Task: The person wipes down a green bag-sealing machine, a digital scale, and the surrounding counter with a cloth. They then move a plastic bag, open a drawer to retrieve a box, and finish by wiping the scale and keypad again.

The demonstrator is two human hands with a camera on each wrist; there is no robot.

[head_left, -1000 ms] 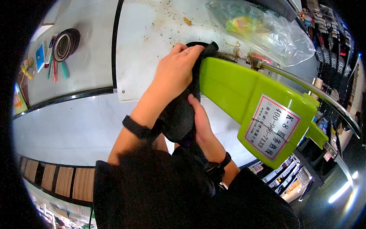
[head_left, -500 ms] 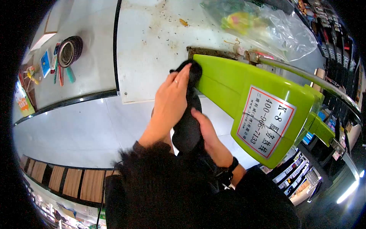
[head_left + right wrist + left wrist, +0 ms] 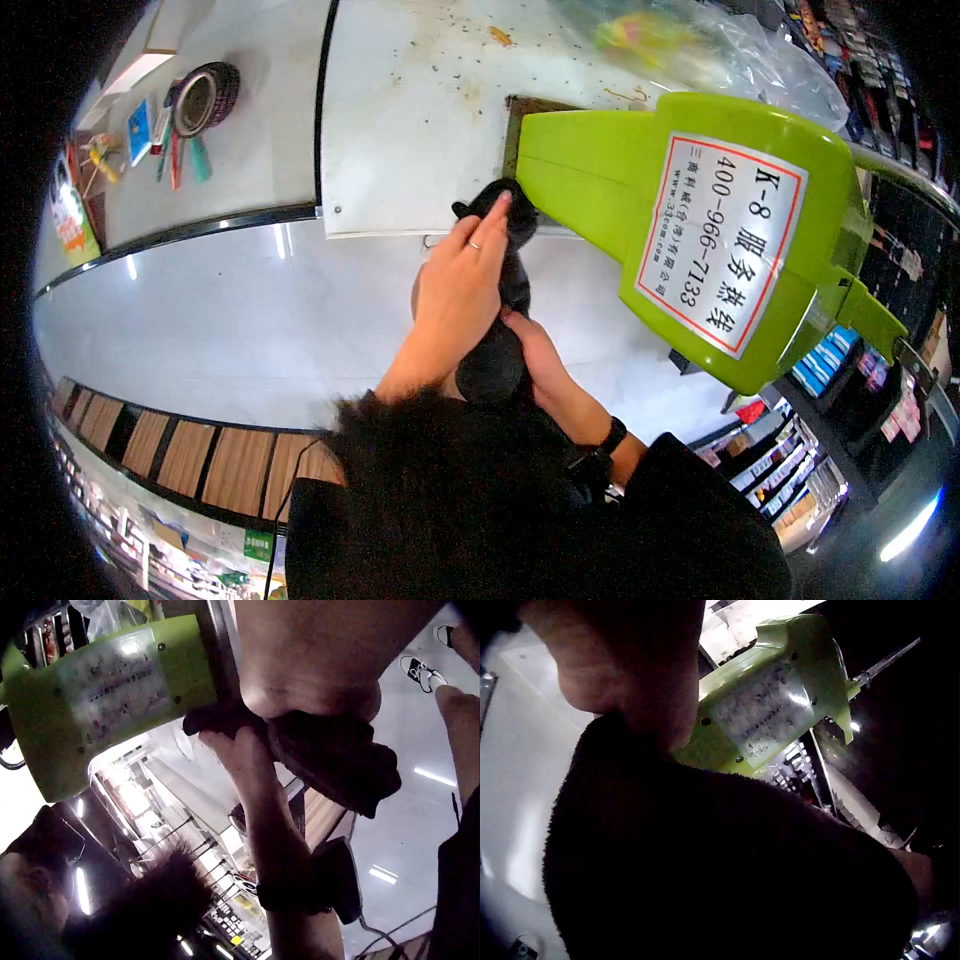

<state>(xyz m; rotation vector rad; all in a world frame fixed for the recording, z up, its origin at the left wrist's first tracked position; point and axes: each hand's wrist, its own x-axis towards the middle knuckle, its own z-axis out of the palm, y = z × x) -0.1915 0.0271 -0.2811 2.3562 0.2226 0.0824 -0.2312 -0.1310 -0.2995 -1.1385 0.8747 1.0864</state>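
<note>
A long black cloth piece with a fuzzy surface [image 3: 495,365] is in both hands, just in front of the tabletop's near edge. My left hand [image 3: 460,290], with a ring on one finger, grips its upper part from the left. The bunched end shows past those fingertips, beside the narrow tip of a green machine [image 3: 590,150]. Lower down, my right hand [image 3: 545,365] holds it from the right, thumb on top and other fingers hidden. In the right wrist view the cloth [image 3: 330,757] hangs in folds under the right hand. It fills much of the left wrist view, dark.
The machine, with a large white label [image 3: 720,240], juts toward me on the right. Behind it lies a clear plastic bag [image 3: 760,60] on the white tabletop [image 3: 400,150]. A tape roll [image 3: 200,100] and pens lie on the left table. Shelves stand at far right.
Both hands have drawn the black cloth back from over the tabletop toward my body. Its upper end has been bunched up under the left hand. The view has shifted a little.
</note>
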